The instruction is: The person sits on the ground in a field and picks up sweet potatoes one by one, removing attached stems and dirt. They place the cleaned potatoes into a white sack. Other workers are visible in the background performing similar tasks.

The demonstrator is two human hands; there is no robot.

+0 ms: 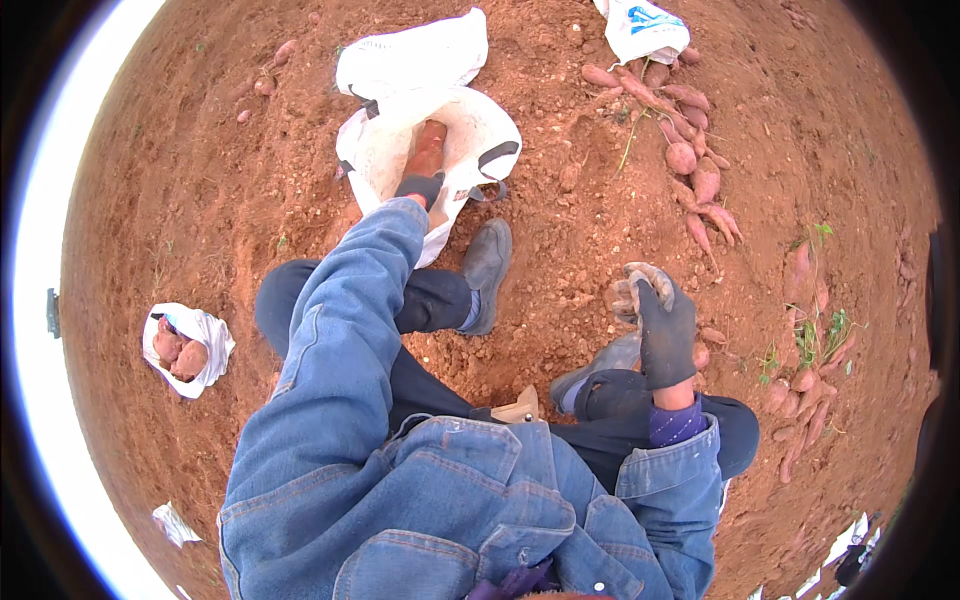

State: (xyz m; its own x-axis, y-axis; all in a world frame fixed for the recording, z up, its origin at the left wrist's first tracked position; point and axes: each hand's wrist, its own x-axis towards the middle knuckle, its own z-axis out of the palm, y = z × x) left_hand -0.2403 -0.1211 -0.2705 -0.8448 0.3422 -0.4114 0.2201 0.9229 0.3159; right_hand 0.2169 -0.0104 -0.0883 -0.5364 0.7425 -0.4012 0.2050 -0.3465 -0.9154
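My left hand (pixel 420 188), in a dark glove, reaches into the mouth of a white sack (pixel 385 150) lying on the soil. Its fingers are closed around the near end of a long reddish sweet potato (pixel 428 148), which points away into the sack. My right hand (pixel 658 325), in a dark, soil-smeared glove, is raised above my right shoe. Its fingers curl in toward the thumb; whether anything is inside them is hidden.
Sweet potatoes (pixel 705 180) lie in a row at the far right, with a white bag (pixel 645 30) at their top. More roots with green stems (pixel 810 385) lie farther right. A small filled bag (pixel 215 350) stands at left. My shoes (pixel 487 275) rest on reddish soil.
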